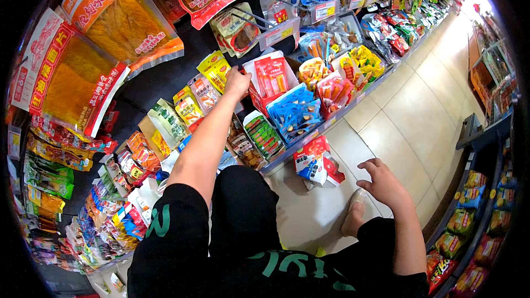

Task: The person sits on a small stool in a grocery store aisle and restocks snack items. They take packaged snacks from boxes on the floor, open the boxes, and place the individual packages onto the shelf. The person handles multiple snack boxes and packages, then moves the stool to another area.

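My left hand [238, 84] reaches over the low shelf, its fingers at the gap between a yellow snack packet [215, 70] and a white-and-red display box holding red snack packets [271, 77]; whether it grips anything is hidden. Beside that box, a white box holds blue packets [295, 111], and another holds green packets [265, 136]. My right hand [379, 182] hangs over the floor with its fingers apart and nothing in it. To its left, a red, white and blue cardboard box [313, 160], looking crumpled or flattened, lies on the tiles.
Large bags of orange snacks [124, 20] hang at the upper left. Price-tag holders on hooks [279, 35] jut out above the boxes. The shelf's front edge [298, 145] runs along the tiled aisle [397, 120]. Another shelf with packaged food [459, 221] stands at the right.
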Demonstrator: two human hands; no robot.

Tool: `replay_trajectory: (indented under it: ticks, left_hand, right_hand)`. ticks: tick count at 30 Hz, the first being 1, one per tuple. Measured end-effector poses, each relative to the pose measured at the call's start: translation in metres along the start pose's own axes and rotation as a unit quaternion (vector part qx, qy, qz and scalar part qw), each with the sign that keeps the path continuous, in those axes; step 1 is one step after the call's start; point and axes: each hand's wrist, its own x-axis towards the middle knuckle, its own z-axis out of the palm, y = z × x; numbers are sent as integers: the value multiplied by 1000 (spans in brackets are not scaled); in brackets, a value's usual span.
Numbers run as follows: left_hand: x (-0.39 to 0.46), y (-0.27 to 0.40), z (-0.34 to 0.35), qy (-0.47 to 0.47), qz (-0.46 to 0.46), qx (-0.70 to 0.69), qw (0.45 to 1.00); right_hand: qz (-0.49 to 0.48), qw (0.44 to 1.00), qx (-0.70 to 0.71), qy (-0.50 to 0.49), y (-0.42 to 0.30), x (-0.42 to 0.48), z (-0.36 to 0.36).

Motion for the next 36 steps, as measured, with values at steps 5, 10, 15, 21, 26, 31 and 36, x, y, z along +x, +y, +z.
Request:
replay_trajectory:
  ticks: [5, 10, 15, 21, 26, 31, 36]
  left_hand:
    - [-5, 31, 21, -74, -51, -77, 993]
    - [-12, 15, 10, -53, -9, -73, 996]
    - [-25, -10, 10, -37, 32, -107, 993]
    - [-38, -26, 29, 28, 78, -101, 991]
    - [-38, -41, 38, 32, 87, -69, 993]
    - [-33, -41, 39, 39, 84, -59, 994]
    - [-41, -29, 33, 27, 80, -60, 995]
  right_hand:
    - [14, 1000, 2, -18, -1, 3, 1]
    - [1, 999, -10, -38, 0, 16, 6]
    - [-5, 999, -10, -41, 5, 21, 10]
    - [-5, 999, -19, -47, 1, 22, 11]
    - [-12, 998, -22, -54, 2, 23, 14]
    - [-8, 998, -27, -61, 3, 22, 15]
    - [-16, 998, -20, -56, 7, 21, 17]
